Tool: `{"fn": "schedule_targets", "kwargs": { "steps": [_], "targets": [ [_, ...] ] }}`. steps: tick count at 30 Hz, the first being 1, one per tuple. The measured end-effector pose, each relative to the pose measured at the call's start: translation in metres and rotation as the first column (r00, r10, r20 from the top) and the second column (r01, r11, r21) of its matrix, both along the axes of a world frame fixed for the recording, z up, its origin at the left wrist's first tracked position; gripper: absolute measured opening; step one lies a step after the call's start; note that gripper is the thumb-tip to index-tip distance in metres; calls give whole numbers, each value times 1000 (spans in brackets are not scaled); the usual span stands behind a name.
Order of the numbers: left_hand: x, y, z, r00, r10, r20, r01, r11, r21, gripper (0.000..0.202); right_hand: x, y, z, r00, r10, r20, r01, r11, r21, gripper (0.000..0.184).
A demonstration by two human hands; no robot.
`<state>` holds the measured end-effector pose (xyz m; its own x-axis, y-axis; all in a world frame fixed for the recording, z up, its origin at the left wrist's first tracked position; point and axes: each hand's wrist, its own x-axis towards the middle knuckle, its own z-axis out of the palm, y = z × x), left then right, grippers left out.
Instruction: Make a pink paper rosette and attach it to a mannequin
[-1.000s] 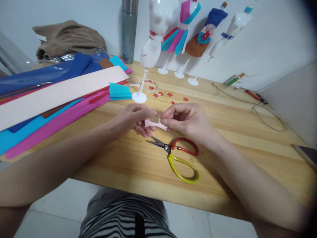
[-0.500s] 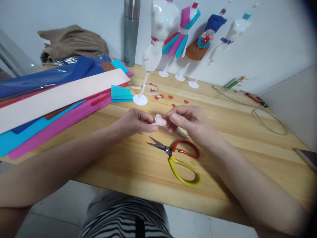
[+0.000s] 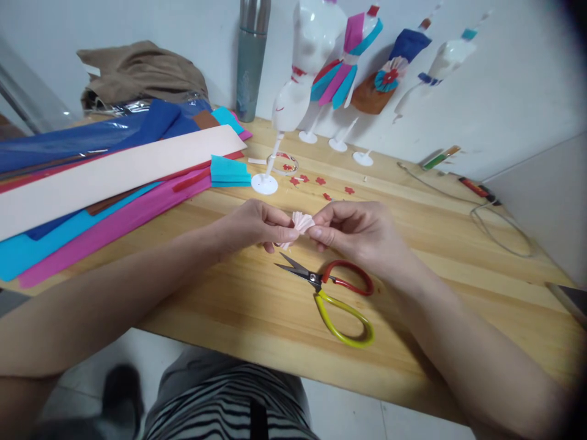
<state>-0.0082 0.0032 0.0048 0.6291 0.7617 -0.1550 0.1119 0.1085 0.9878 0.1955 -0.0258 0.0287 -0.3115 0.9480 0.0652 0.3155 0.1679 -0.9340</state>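
Observation:
Between my two hands is a small pleated piece of pale pink crepe paper (image 3: pixel 302 221), fanned out at the top. My left hand (image 3: pixel 261 225) pinches it from the left with thumb and fingers, and a bit of the pink paper shows below the thumb. On the other side my right hand (image 3: pixel 348 227) pinches its right edge. Just below the hands, scissors (image 3: pixel 314 278) lie on the table with blades parted, one handle red and the other yellow. Several small red flower cutouts (image 3: pixel 320 181) are scattered beyond my hands.
Coloured paper strips (image 3: pixel 137 168) pile up at the left, beside a brown cloth (image 3: pixel 147 73). A bare white mannequin (image 3: pixel 291 107) stands behind my hands; several dressed ones (image 3: pixel 337 79) line the wall near a grey-green bottle (image 3: pixel 251 73). A cable (image 3: pixel 499 235) crosses the right side.
The pink paper has spread into a wider fan, with part of it now showing below my left thumb. My right hand has shifted its pinch on the edge. The view has shifted slightly.

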Motion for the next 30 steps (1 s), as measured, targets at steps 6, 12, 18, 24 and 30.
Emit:
{"fn": "schedule_targets", "kwargs": {
  "steps": [6,12,18,24,30],
  "targets": [
    [1,-1,-1,993,-29,111,50,980,-192,13,0,0,1,1000,25,-16,-25,1000,10,26],
    [7,-4,8,993,78,85,-63,984,-167,4,1,3,-2,999,-31,-6,31,998,-54,27],
    [9,-3,6,966,222,134,-199,966,-167,1,1,5,-5,999,-38,13,39,993,-108,32],
    [9,0,1,955,255,152,-232,960,-159,4,-5,0,-2,1000,14,-23,-18,983,-184,36],
    [9,-1,1,972,220,87,-222,975,3,3,-2,2,0,1000,-10,-11,9,998,-69,33]
  ]
}}
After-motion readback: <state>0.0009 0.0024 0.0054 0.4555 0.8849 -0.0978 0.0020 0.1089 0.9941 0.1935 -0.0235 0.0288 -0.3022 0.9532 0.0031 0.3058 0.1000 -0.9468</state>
